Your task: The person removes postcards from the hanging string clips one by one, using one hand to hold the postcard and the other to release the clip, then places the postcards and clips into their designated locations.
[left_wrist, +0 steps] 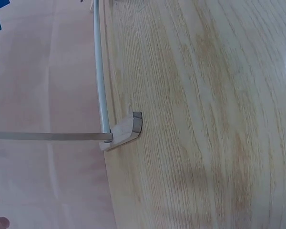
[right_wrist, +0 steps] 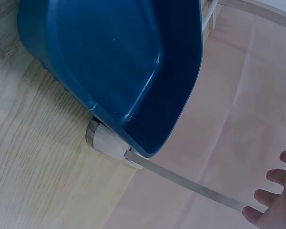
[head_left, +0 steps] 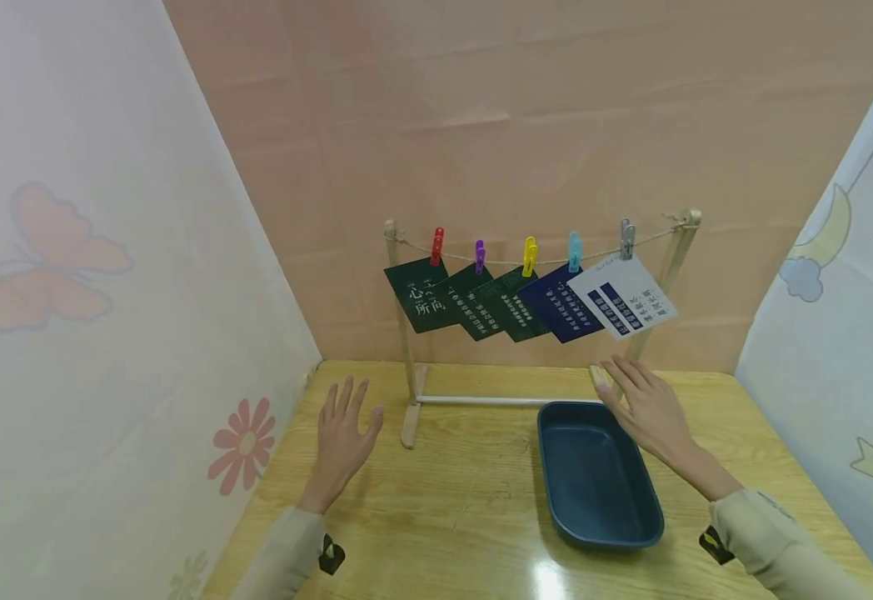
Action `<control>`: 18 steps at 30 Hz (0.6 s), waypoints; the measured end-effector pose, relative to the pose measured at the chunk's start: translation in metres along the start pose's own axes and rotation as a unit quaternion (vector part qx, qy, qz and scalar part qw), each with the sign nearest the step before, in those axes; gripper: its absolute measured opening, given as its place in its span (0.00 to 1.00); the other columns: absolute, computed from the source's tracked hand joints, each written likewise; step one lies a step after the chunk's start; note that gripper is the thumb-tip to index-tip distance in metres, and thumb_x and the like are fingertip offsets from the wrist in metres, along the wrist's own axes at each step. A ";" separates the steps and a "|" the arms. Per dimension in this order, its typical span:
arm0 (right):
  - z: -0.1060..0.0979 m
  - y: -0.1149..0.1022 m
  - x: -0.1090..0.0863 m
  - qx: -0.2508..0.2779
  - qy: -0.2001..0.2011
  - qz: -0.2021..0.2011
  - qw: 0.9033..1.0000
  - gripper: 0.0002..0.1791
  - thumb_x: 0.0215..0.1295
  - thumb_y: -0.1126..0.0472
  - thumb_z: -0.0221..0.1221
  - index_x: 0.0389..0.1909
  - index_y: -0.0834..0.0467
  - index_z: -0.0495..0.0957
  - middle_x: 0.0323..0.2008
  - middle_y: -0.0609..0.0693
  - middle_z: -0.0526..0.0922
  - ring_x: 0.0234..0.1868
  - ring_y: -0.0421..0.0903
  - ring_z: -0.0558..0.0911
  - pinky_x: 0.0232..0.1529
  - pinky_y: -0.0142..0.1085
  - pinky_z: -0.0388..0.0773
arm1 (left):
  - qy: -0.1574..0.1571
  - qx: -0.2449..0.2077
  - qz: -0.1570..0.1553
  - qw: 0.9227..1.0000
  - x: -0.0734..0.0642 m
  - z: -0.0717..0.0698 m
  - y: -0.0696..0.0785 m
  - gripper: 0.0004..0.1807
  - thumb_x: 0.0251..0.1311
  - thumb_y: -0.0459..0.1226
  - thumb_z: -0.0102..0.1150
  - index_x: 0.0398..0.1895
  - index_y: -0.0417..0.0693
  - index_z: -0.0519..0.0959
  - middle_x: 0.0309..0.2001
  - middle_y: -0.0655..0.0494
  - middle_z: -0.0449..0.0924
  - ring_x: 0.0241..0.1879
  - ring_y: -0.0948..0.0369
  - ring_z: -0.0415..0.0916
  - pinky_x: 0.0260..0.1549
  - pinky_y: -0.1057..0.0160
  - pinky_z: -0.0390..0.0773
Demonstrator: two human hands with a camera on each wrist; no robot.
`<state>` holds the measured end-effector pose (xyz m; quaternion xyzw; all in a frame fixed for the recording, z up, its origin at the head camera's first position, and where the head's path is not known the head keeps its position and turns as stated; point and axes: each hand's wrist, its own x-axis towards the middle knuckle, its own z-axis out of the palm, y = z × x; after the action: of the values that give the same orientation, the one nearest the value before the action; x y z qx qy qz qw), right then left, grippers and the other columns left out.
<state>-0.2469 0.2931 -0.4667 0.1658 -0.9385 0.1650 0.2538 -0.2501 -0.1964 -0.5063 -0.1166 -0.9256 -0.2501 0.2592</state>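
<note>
My left hand (head_left: 342,437) is raised on the left side, its fingers spread and holding nothing. On the right, my right hand (head_left: 650,410) hovers by the far end of a dark blue plastic tray (head_left: 597,479), fingers extended and nothing in them. Beyond the hands, several cards hang overlapping from a string on a wooden stand. A dark green card (head_left: 416,293) hangs under a red clothespin (head_left: 437,247); at the other end a white card (head_left: 620,292) hangs under a grey clothespin (head_left: 627,239). Purple, yellow and light blue clothespins (head_left: 575,252) clip the cards between.
The stand's left post (head_left: 404,333) rises from a wooden foot (left_wrist: 126,132), and a white rod (head_left: 496,401) runs low between the feet. A pinkish cloth (head_left: 526,108) backs the wooden table (head_left: 444,500), with printed white walls on both sides.
</note>
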 end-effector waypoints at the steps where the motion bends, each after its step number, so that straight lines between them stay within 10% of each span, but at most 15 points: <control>1: 0.000 -0.001 0.001 0.001 -0.001 0.001 1.000 0.30 0.75 0.46 0.51 0.67 0.63 0.69 0.67 0.66 0.67 0.66 0.68 0.64 0.61 0.64 0.62 | 0.000 0.000 0.001 1.000 0.001 0.001 0.001 0.32 0.71 0.50 0.52 0.73 0.44 0.64 0.73 0.38 0.56 0.73 0.37 0.46 0.63 0.28 0.53; 18: 0.006 -0.020 0.016 0.011 -0.006 -0.020 1.000 0.35 0.68 0.46 0.60 0.69 0.61 0.67 0.67 0.64 0.68 0.65 0.66 0.68 0.60 0.63 0.65 | -0.007 -0.028 -0.001 1.000 0.003 0.010 0.014 0.31 0.72 0.50 0.49 0.73 0.46 0.63 0.73 0.38 0.57 0.72 0.36 0.47 0.63 0.29 0.54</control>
<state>-0.2542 0.2690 -0.4582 0.1886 -0.9345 0.1694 0.2501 -0.2524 -0.1794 -0.5065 -0.1251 -0.9202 -0.2752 0.2488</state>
